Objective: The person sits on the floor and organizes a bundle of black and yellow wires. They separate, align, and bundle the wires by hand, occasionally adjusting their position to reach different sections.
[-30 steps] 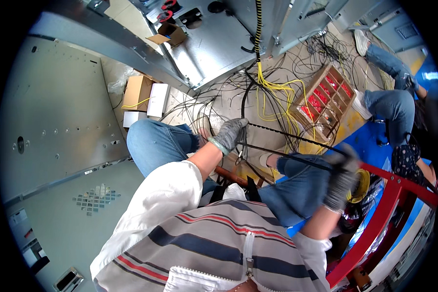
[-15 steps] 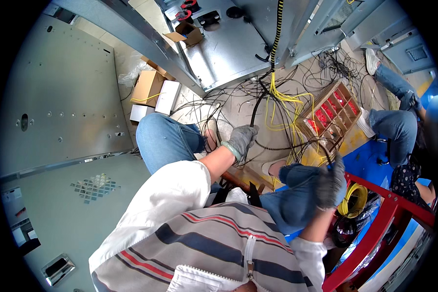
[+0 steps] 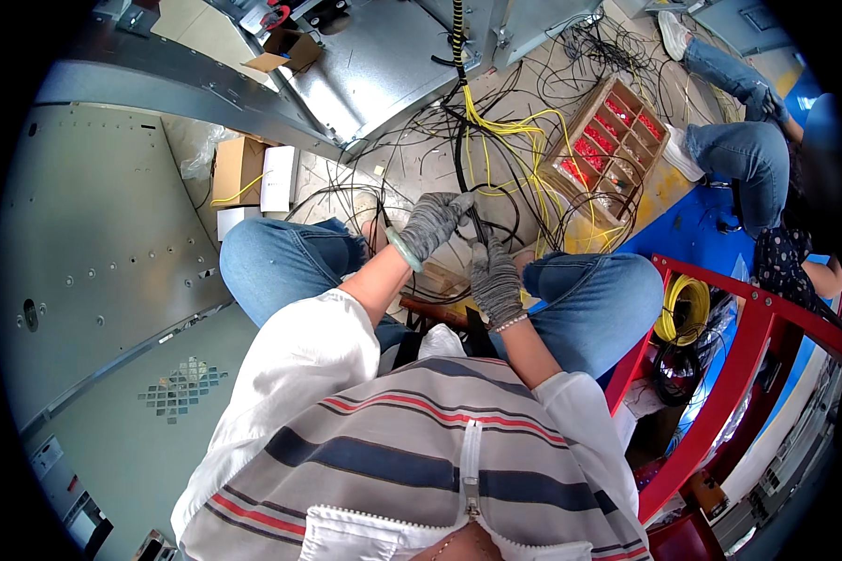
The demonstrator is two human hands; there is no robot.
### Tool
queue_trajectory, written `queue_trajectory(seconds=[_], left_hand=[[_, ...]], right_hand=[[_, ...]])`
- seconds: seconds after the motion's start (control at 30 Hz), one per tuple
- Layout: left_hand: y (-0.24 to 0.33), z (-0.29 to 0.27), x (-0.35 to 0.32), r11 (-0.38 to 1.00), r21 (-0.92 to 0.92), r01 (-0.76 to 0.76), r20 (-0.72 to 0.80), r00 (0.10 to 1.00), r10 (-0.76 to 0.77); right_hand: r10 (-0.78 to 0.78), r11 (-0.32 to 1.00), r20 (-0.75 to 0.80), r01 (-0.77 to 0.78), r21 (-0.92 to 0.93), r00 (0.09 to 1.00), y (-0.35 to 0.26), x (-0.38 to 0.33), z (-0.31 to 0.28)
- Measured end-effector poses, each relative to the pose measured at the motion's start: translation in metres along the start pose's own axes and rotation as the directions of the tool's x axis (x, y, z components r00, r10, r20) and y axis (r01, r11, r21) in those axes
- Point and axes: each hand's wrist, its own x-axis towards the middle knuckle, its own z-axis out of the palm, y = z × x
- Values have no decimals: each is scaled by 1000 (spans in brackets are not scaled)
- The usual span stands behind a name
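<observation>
My left hand (image 3: 433, 226), in a grey knit glove, is closed on a bundle of black cables (image 3: 459, 161) that hangs down toward me. Just to its right and slightly nearer, my right hand (image 3: 497, 282), gloved the same way, pinches the lower part of the black cables between its fingers. The two hands nearly meet between my knees. Yellow wires (image 3: 507, 125) fan out from the same bundle, which runs up into a black and yellow spiral wrap (image 3: 457, 37). The cable ends below my fingers are partly hidden.
A wooden compartment box (image 3: 642, 152) with small red parts stands at the right, near a seated co-worker's leg (image 3: 734, 154). Loose black cables (image 3: 580, 51) litter the floor. A red metal frame (image 3: 697, 467) is close on my right, cardboard boxes (image 3: 238, 168) and metal panels (image 3: 103, 252) on my left.
My right hand has come in from the right to the black cables beside my left hand. My left hand stays on the bundle. The whole view has shifted.
</observation>
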Motion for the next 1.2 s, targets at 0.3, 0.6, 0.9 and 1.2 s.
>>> queue_trajectory(seconds=[0.3,0.6,0.9,1.2], left_hand=[[-20,18,-13,460,-805,375,411,911,-23],[-29,6,0,756,-629,181,0,973,-232],[-58,-16,25,993,103,-51,-146,987,65],[-21,15,0,834,-541,108,-140,966,-216]], right_hand=[[-106,907,198,13,420,974,23,5,6],[-97,820,-50,108,562,994,-25,13,-92],[293,436,-745,610,662,599,44,-52,-338],[-283,927,-385,148,-344,878,24,13,-163]])
